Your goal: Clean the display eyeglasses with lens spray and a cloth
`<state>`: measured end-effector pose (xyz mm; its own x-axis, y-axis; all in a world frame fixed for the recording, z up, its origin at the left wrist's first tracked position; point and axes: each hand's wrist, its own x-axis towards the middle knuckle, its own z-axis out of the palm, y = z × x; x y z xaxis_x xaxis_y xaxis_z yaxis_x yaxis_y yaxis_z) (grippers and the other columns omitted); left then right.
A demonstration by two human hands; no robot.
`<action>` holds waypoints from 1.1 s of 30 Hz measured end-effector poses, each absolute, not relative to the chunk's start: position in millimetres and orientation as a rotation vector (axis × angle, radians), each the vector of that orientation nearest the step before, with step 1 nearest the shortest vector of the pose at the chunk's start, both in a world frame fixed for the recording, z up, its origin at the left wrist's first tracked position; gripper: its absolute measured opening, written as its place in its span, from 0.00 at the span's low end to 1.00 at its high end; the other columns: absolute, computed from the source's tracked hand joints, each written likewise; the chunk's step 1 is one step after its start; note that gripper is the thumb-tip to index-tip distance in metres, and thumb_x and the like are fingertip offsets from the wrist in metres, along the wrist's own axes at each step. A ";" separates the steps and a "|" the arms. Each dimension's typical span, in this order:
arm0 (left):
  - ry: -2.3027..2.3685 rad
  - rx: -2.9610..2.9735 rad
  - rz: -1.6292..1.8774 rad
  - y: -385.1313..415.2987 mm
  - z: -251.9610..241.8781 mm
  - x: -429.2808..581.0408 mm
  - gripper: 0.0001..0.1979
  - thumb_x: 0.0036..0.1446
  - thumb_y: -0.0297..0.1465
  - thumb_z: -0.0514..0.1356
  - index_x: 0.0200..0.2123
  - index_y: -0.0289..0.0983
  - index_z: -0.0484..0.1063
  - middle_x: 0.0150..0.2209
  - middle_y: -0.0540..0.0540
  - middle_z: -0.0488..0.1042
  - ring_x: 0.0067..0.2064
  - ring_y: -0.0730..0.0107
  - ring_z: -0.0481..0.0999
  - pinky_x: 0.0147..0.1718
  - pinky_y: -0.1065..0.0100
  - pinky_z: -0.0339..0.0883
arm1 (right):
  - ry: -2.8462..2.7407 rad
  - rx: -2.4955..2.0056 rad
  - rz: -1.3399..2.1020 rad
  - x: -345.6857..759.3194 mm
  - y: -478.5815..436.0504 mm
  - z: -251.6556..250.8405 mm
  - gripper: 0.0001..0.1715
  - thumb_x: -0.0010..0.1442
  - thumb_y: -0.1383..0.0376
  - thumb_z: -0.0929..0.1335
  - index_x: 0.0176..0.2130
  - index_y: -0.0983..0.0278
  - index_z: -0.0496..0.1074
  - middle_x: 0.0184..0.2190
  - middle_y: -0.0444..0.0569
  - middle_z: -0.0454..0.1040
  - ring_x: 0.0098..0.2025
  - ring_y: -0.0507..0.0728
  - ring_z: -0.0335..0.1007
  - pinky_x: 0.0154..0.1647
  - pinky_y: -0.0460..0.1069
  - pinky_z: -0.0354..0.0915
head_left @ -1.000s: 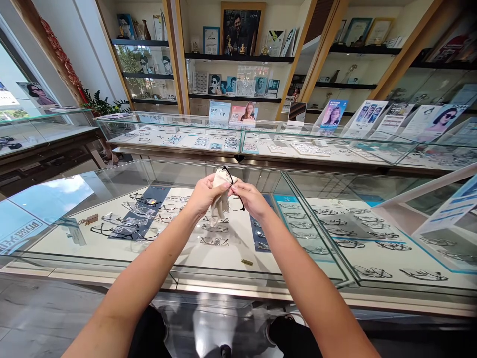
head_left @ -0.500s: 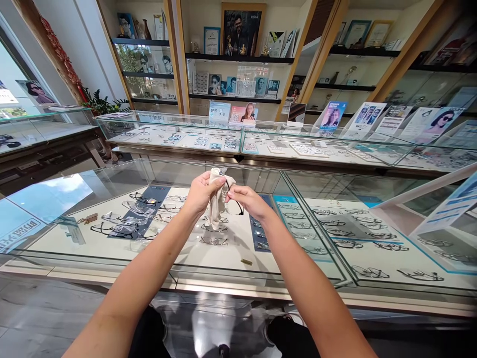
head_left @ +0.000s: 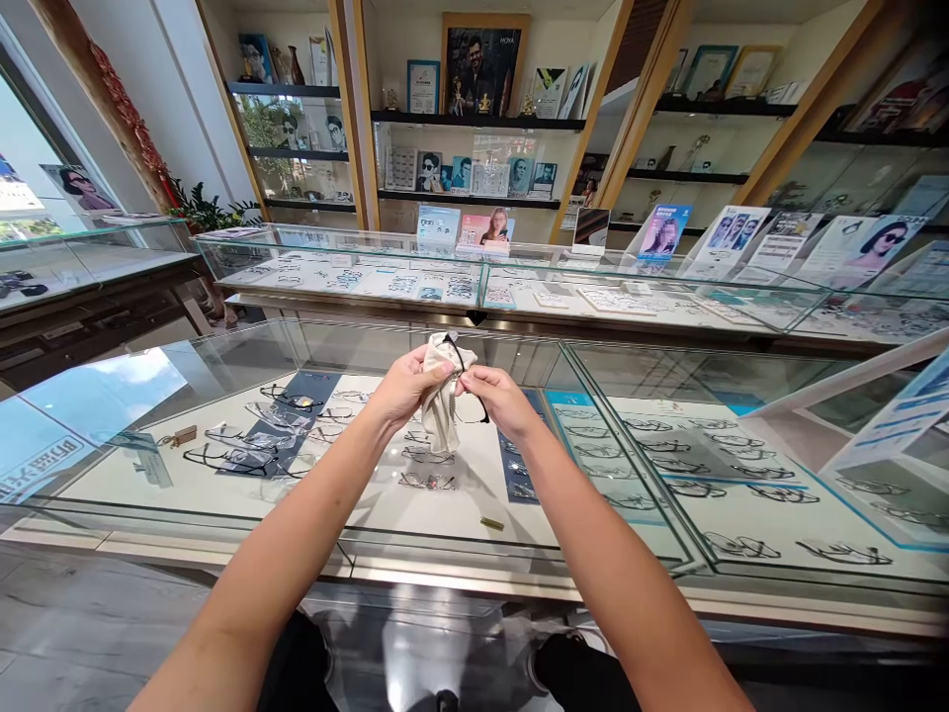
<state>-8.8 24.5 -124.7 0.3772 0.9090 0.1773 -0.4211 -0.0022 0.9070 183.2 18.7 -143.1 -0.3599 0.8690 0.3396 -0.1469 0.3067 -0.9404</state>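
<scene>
My left hand pinches a pale cloth against the upper part of some black-framed glasses, and my right hand grips the frame near its middle between thumb and fingers. The glasses sit between both hands, above the glass counter. To wipe well, I'd say, I should brace the rim close to whichever lens is being pressed, spread the cloth flat under the thumb and rub gently, so the bridge takes no twist. The frame's long axis slants steeply, from upper left beside the cloth to lower right below the right fingers. Which way the lens fronts face, I cannot tell.
</scene>
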 end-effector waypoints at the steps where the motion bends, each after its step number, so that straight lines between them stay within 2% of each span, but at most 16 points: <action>1: 0.559 1.143 1.124 24.1 -124.8 -8.7 0.27 0.43 0.40 0.84 0.41 0.35 0.77 0.29 0.48 0.81 0.29 0.68 0.80 0.33 0.67 0.75 | -1.567 -0.682 1.246 183.2 19.6 -144.1 0.27 0.58 0.41 0.78 0.29 0.61 0.81 0.31 0.46 0.75 0.36 0.56 0.65 0.41 0.51 0.61; 7: 0.577 1.230 1.172 19.0 -124.2 -4.6 0.28 0.39 0.39 0.84 0.37 0.35 0.76 0.26 0.48 0.81 0.28 0.70 0.78 0.32 0.69 0.73 | -1.631 -0.690 1.239 184.0 23.3 -148.3 0.27 0.60 0.40 0.76 0.30 0.61 0.80 0.32 0.46 0.76 0.39 0.57 0.67 0.46 0.51 0.62; 10: 0.616 1.237 1.250 17.5 -124.4 -1.8 0.28 0.38 0.41 0.84 0.35 0.35 0.76 0.24 0.49 0.79 0.25 0.71 0.76 0.28 0.69 0.70 | -1.677 -0.682 1.212 183.9 22.4 -147.1 0.28 0.60 0.39 0.76 0.30 0.61 0.81 0.32 0.46 0.76 0.39 0.57 0.67 0.47 0.52 0.61; 16: 0.654 1.220 1.384 18.1 -126.0 -1.0 0.28 0.42 0.47 0.82 0.35 0.35 0.77 0.24 0.51 0.77 0.22 0.72 0.73 0.22 0.70 0.66 | -1.758 -0.679 1.176 180.1 16.2 -140.4 0.30 0.62 0.38 0.75 0.31 0.61 0.81 0.31 0.46 0.75 0.37 0.56 0.65 0.44 0.51 0.60; 23: 0.704 1.255 1.495 24.3 -128.9 -3.1 0.32 0.49 0.60 0.75 0.27 0.35 0.76 0.23 0.49 0.75 0.23 0.74 0.70 0.24 0.70 0.63 | -1.752 -0.655 1.150 178.4 14.3 -141.4 0.28 0.62 0.40 0.75 0.30 0.61 0.83 0.31 0.46 0.75 0.38 0.56 0.66 0.45 0.52 0.61; 26: 0.714 1.235 1.556 27.3 -130.7 -1.2 0.33 0.51 0.61 0.73 0.31 0.35 0.77 0.25 0.48 0.77 0.26 0.72 0.72 0.26 0.69 0.65 | -1.636 -0.644 1.155 179.9 14.5 -140.9 0.27 0.61 0.41 0.76 0.29 0.60 0.83 0.30 0.46 0.73 0.38 0.56 0.66 0.45 0.52 0.62; 29: 0.694 1.148 1.645 29.0 -131.3 0.7 0.32 0.50 0.61 0.74 0.35 0.36 0.77 0.28 0.49 0.78 0.30 0.71 0.74 0.31 0.70 0.68 | -1.488 -0.637 1.200 181.4 14.4 -138.1 0.27 0.59 0.41 0.78 0.28 0.61 0.82 0.30 0.47 0.70 0.35 0.55 0.64 0.38 0.50 0.63; 31: 0.687 1.091 1.633 29.2 -131.4 1.1 0.32 0.49 0.61 0.74 0.36 0.37 0.76 0.28 0.50 0.78 0.31 0.70 0.75 0.33 0.69 0.69 | -1.386 -0.635 1.217 182.4 15.6 -136.4 0.26 0.56 0.42 0.79 0.28 0.61 0.81 0.33 0.47 0.71 0.34 0.54 0.63 0.34 0.50 0.62; 33: 0.690 1.097 1.533 28.1 -132.3 1.3 0.32 0.49 0.60 0.75 0.37 0.37 0.76 0.28 0.50 0.78 0.31 0.68 0.75 0.33 0.68 0.69 | -1.294 -0.629 1.202 183.8 18.9 -136.0 0.25 0.55 0.42 0.79 0.28 0.60 0.79 0.37 0.48 0.74 0.36 0.55 0.66 0.34 0.50 0.64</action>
<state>1.3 28.1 -132.3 0.0016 0.9593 0.2823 -0.4248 -0.2549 0.8687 183.8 18.9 -136.0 -0.1535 0.9125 0.3792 -0.3110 0.3197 -0.8950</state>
